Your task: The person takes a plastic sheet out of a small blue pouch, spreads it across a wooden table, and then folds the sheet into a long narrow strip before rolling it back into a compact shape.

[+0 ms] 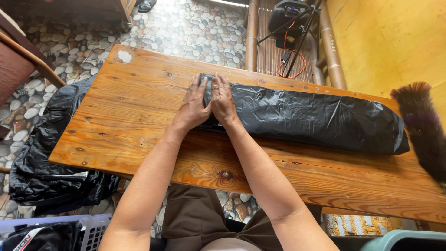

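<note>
A long bundle wrapped in black plastic (316,120) lies across the wooden table (130,116), running from the middle to the right end. My left hand (193,106) lies flat on the bundle's left end, fingers pointing away from me. My right hand (223,101) rests right beside it, palm down on the black plastic. Both hands press on the same end, side by side and nearly touching.
A dark feathery broom head (423,125) sticks in at the right. Crumpled black plastic bags (42,153) hang off the table's left side above a white basket (93,225). Pebble-pattern floor (186,28), bamboo posts (252,32) and a tripod with orange cable (292,42) lie beyond.
</note>
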